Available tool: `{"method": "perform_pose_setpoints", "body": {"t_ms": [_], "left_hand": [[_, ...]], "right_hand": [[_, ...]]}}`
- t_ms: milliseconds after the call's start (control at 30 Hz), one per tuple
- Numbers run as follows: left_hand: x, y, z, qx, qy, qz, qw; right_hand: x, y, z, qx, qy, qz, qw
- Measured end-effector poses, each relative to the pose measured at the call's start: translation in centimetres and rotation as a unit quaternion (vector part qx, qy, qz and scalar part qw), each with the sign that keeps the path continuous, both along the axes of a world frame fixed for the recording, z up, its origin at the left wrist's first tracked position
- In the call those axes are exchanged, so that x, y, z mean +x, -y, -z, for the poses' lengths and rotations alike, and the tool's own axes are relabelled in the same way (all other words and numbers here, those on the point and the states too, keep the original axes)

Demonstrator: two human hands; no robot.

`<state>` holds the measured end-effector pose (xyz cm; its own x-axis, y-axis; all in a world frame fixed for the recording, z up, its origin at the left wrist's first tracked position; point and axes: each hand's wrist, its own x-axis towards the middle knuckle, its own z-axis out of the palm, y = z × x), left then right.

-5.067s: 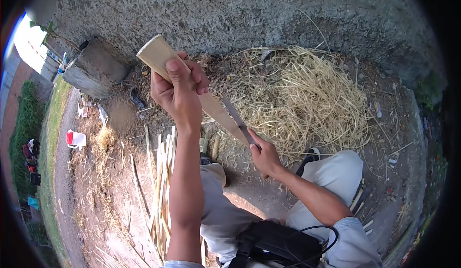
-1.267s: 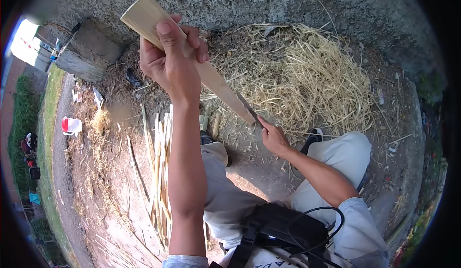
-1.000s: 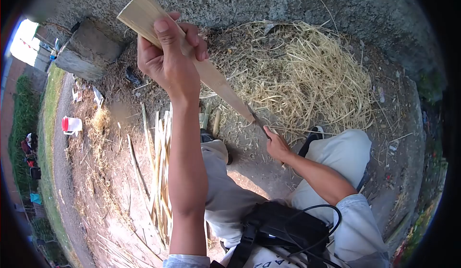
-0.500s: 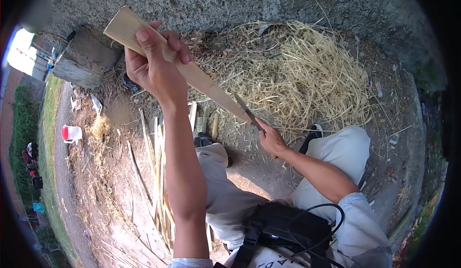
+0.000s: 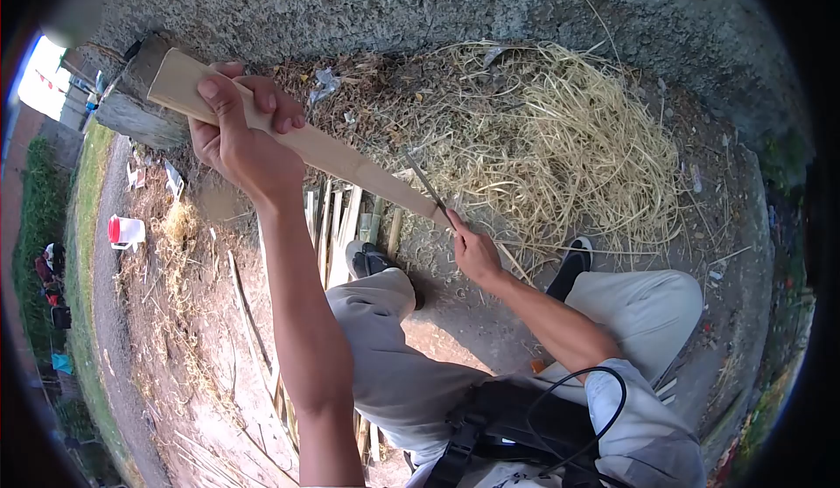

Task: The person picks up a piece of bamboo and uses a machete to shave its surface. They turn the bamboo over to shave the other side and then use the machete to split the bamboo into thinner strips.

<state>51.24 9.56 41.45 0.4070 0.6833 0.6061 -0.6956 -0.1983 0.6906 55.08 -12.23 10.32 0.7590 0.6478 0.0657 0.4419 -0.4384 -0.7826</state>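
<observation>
A long, flat, pale bamboo slat (image 5: 354, 167) slants down from upper left toward the middle of the view. My left hand (image 5: 249, 134) is closed around its wide upper end, thumb on the face and fingers over the edge. In my right hand (image 5: 479, 259) is a knife (image 5: 425, 180), its handle mostly hidden by my fingers. The dark, narrow blade crosses the slat's lower end and appears to touch it. My right thumb and fingers are close to that end of the slat.
A large heap of pale shavings (image 5: 604, 156) lies on the ground ahead, near a rough wall (image 5: 394, 7). Several cut strips (image 5: 346, 226) lie by my left foot. A stone block (image 5: 144, 108) stands at the upper left. Further left is a white container with a red end (image 5: 129, 231).
My left hand has moved left and a little down with the slat. My right hand and the knife have shifted slightly left along with it.
</observation>
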Motion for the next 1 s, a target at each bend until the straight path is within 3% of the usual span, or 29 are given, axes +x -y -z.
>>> {"method": "perform_pose_setpoints", "body": {"t_ms": [100, 233, 267, 367, 467, 567, 600, 733, 833, 867, 967, 1000], "left_hand": [[0.2, 0.4, -0.2, 0.022, 0.009, 0.012, 1.000], [-0.4, 2.1, 0.2, 0.018, 0.014, 0.039, 0.999], [-0.6, 2.0, 0.3, 0.018, 0.021, 0.046, 0.999], [-0.2, 0.6, -0.6, 0.025, 0.040, 0.057, 0.997], [-0.1, 0.7, 0.0, 0.008, 0.040, 0.059, 0.997], [-0.7, 1.4, 0.3, 0.011, 0.032, 0.055, 0.998], [-0.7, 1.3, 0.4, 0.017, 0.034, 0.049, 0.998], [0.0, 1.3, 0.0, 0.019, 0.045, 0.053, 0.997], [0.1, 2.0, 0.0, 0.051, 0.028, 0.068, 0.996], [0.0, 2.1, 0.1, 0.038, 0.030, 0.062, 0.997], [0.1, 2.1, -0.3, 0.026, 0.041, 0.045, 0.998], [0.4, 2.0, -0.4, 0.034, 0.040, 0.041, 0.998]], "right_hand": [[0.2, 0.1, -3.1, 0.048, -0.040, -0.006, 0.998], [-2.4, 0.1, -2.1, 0.102, -0.048, 0.053, 0.992], [-2.4, 0.2, 0.2, 0.073, -0.070, 0.073, 0.992], [-1.2, 0.3, -0.9, 0.033, -0.116, 0.035, 0.992], [-1.2, 0.4, -4.2, 0.106, -0.014, 0.004, 0.994], [-2.5, 0.2, -0.3, 0.092, 0.012, 0.038, 0.995], [-2.0, 0.8, 0.0, -0.035, -0.071, 0.045, 0.996], [-0.3, 0.9, -2.5, 0.026, -0.061, 0.010, 0.998], [-2.0, -0.2, -1.9, 0.188, 0.045, 0.028, 0.981], [-2.6, -0.2, 0.2, 0.200, 0.027, 0.052, 0.978], [-0.7, 2.3, 4.5, -0.062, -0.031, 0.015, 0.997], [0.2, 2.0, 2.4, -0.082, -0.086, 0.010, 0.993]]}}
